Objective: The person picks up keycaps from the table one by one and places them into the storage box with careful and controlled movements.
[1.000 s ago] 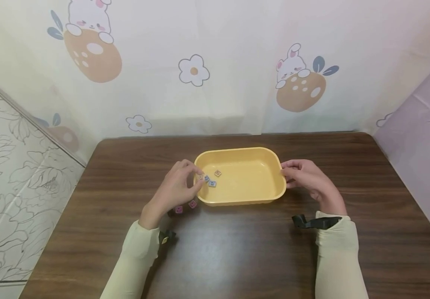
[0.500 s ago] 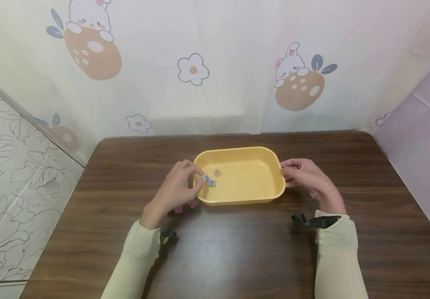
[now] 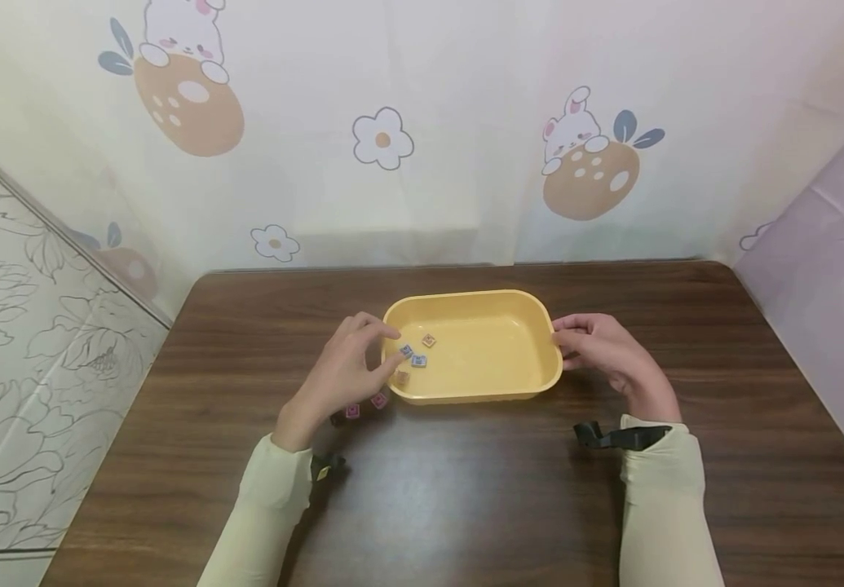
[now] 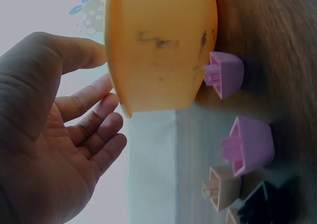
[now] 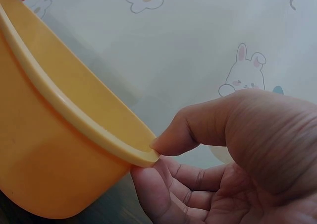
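A yellow plastic tray [image 3: 488, 350] stands on the table. Over its left rim my left hand [image 3: 348, 367] is poised, thumb and index finger apart with nothing between them. Inside, at the left end, lie an orange keycap [image 3: 429, 340], two blue keycaps, one nearer the fingers [image 3: 406, 350], and a peach keycap [image 3: 403, 377] by the near left wall. My right hand [image 3: 605, 346] pinches the tray's right rim between thumb and fingers, as the right wrist view confirms. Pink keycaps [image 4: 252, 145] rest on the table outside the left end, partly below my left hand.
A beige keycap [image 4: 225, 187] and a dark keycap [image 4: 262, 204] also sit on the table near the left wrist. Behind the brown wooden table [image 3: 466, 489] hangs a patterned curtain [image 3: 466, 163]. Black straps [image 3: 620, 436] show at the cuffs.
The peach keycap has left my left fingertips and now lies on the tray floor; thumb and index finger have parted. My right hand keeps its hold on the rim.
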A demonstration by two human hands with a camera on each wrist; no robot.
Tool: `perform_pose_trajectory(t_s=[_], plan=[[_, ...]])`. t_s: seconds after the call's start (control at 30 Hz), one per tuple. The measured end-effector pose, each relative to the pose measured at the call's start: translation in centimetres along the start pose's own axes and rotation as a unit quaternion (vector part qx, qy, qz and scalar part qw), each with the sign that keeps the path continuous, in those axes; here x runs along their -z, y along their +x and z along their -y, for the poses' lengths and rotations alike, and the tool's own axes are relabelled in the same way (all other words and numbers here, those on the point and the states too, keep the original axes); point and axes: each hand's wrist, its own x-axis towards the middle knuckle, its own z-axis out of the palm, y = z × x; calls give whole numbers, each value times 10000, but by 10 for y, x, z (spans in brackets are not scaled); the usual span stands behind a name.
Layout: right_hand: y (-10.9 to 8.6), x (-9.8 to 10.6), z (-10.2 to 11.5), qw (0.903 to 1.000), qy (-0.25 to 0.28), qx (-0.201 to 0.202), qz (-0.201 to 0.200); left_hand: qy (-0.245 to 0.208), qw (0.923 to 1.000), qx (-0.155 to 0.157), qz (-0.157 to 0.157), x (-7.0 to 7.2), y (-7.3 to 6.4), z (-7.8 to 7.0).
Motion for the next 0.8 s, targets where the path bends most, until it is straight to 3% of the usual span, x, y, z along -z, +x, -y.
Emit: perform_pose_trajectory(t_s=[0.33, 0.8], plan=[[2, 2, 0, 9999, -90, 19, 74, -67, 9997, 213, -16, 20, -8, 7], [1, 3, 2, 9999, -89, 36, 125, 256, 9985, 484, -94, 34, -40, 43]])
